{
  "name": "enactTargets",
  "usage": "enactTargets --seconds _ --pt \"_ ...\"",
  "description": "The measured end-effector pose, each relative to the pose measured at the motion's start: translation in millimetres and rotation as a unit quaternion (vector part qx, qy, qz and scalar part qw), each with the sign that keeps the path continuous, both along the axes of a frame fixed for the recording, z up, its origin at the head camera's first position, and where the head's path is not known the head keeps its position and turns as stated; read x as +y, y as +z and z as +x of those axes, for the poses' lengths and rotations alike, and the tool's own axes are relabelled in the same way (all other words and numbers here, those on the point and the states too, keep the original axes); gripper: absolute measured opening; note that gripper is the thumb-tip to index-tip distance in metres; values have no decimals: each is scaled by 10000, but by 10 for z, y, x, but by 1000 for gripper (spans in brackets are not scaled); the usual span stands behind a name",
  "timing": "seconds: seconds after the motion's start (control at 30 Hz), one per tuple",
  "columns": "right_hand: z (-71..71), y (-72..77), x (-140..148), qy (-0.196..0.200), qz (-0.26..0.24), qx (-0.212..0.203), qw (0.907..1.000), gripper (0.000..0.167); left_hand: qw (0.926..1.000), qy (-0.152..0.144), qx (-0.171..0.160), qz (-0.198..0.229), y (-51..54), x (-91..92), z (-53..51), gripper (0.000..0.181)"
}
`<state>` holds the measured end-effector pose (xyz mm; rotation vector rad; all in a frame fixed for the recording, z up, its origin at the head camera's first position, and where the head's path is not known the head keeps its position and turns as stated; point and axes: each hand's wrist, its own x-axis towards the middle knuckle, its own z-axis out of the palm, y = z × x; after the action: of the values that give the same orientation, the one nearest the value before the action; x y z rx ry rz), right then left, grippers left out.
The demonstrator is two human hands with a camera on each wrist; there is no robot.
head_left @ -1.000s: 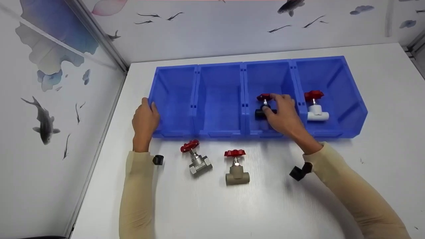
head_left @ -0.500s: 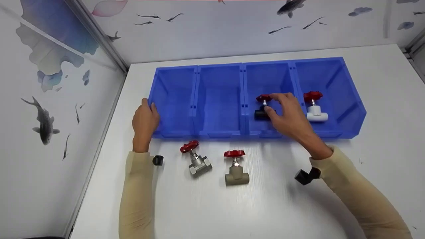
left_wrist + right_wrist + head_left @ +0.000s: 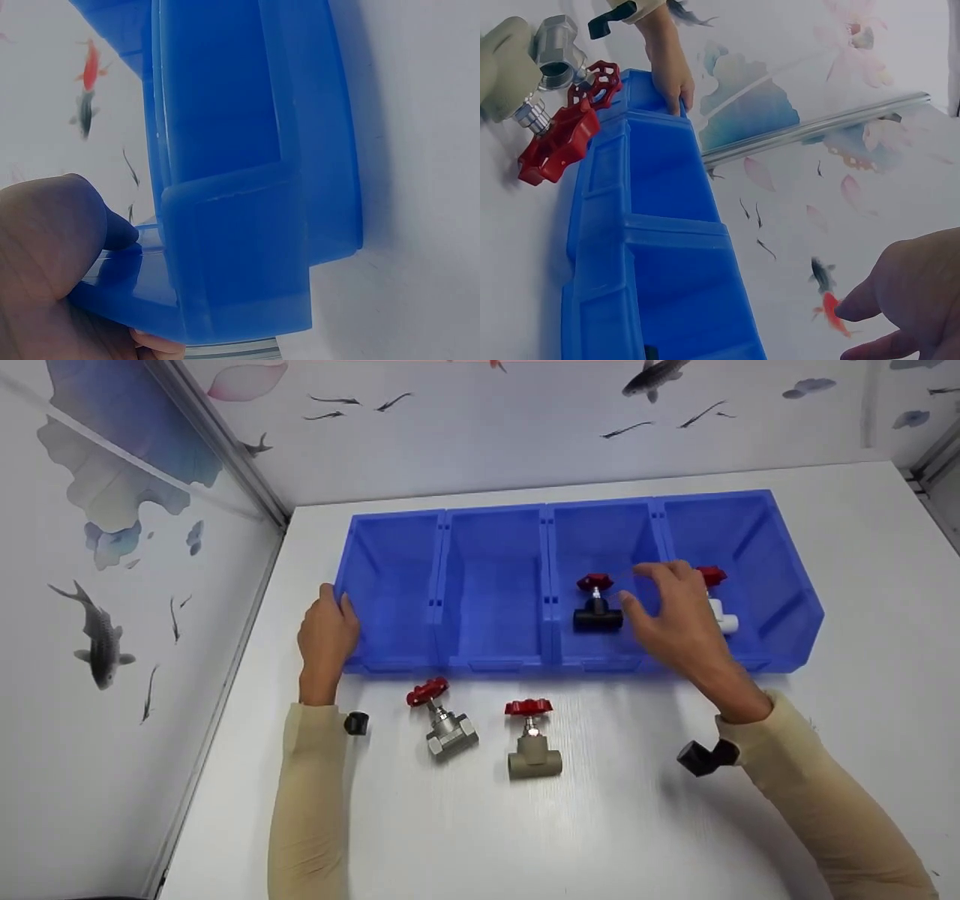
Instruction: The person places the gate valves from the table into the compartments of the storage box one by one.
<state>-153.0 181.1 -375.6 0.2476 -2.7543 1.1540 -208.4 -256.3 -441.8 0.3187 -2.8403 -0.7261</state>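
Compared with the earlier frame, the right hand [image 3: 679, 619] sits farther right, drawn off the black valve [image 3: 598, 619], while the left hand [image 3: 328, 631] keeps its place. On the right, the fingers [image 3: 651, 571] and thumb are parted and hold nothing; a gap separates them from the valve. On the left, thumb and fingers grip the side wall of the leftmost bin [image 3: 397, 592], as the left wrist view also shows.

Nearest the freed fingers, the black valve rests inside the third bin [image 3: 604, 517] from the left, its red handwheel toward the back. Just beyond the right hand, partly hidden by it, the white valve [image 3: 726, 622] is in the rightmost bin [image 3: 784, 611]. Farther out, in front of the row, the tan valve [image 3: 534, 759] and the metal valve [image 3: 451, 733] are on the white surface [image 3: 600, 832], near each other but apart.

The step in hand looks like the release of the black valve, seemingly done. If the sorting goes on, the next move probably calls for lifting the right hand over the bin's front edge and reaching back for a valve on the surface, perhaps the tan one, with the left hand steadying the row.
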Motion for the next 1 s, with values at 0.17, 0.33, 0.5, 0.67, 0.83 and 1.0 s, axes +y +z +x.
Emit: enactTargets --seconds 0.17,0.33,0.5,0.67,0.83,1.0 --pt "-30 -11 66 -243 -10 271 9993 42 10000 -4 -2 -13 -7 -7 -1 41" --pt "-77 -44 134 -392 21 391 9985 44 10000 2 4 -55 -17 -8 -8 41" --pt "-138 -109 199 -489 135 211 9985 50 10000 41 27 -83 -20 -4 -4 40" --pt "-202 -174 257 -635 423 -56 9971 59 9999 71 13 -85 -12 3 -4 39" --pt "-262 -231 296 -647 745 -518 9938 70 9999 47 17 -112 0 11 2 39" --pt "-331 -283 300 -664 879 -897 9899 75 9999 40 -18 -97 -2 7 8 40"
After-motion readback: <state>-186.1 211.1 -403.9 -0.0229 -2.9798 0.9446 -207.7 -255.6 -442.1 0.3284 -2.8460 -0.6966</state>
